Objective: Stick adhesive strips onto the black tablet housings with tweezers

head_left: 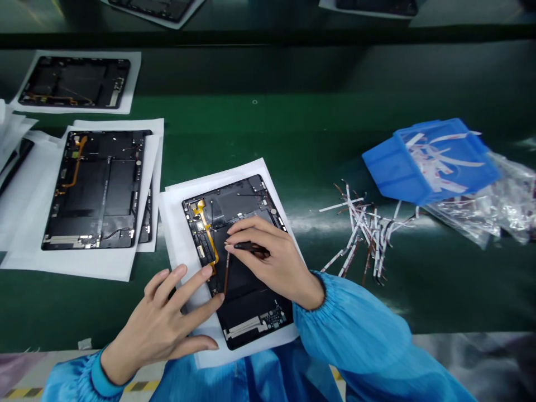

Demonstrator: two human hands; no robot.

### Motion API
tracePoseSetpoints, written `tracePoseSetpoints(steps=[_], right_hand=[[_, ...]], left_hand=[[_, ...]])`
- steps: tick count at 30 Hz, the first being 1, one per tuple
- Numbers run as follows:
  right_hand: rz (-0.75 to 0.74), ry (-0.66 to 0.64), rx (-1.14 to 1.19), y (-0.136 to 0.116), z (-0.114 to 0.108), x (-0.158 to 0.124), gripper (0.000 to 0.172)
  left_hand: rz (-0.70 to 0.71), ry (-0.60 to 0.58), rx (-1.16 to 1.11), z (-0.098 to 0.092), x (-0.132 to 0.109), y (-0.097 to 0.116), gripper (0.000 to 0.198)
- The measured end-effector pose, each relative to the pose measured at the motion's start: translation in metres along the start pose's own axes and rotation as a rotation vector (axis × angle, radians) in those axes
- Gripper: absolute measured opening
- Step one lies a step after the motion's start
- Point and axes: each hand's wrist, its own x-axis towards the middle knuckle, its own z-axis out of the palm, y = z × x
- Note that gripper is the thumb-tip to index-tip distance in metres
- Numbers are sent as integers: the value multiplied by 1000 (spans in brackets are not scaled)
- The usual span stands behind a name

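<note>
An opened black tablet (243, 290) lies tilted on white sheets in front of me, its inside facing up. My right hand (268, 254) is over its middle, closed on slim black tweezers (249, 246). From the fingertips a narrow brown flex cable (226, 273) runs down toward the tablet's left edge. My left hand (173, 312) has its fingers spread; its index fingertip rests at the cable's lower end and another fingertip is by the orange flex cable (210, 237). Part of the tablet is hidden under my right hand.
To the right, several loose strip cables (371, 234) lie in a heap beside a tilted blue bin (389, 170) holding white strips. Clear plastic bags (498, 209) are under and behind it. Other opened tablets (94, 190) lie on paper sheets at left, and more on a ledge at the back.
</note>
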Motion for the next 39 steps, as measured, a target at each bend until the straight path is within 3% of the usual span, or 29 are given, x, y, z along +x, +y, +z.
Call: tracePoseSetpoints(steps=[15, 27, 39], right_hand=[[-25, -8, -44, 2, 1, -1, 9], [92, 49, -250, 13, 12, 1, 2], [115, 29, -278, 14, 13, 1, 3]], left_hand=[[71, -169, -2, 3, 3, -5, 69], [5, -105, -101, 2, 9, -2, 43], [-18, -99, -127, 2, 11, -1, 37]])
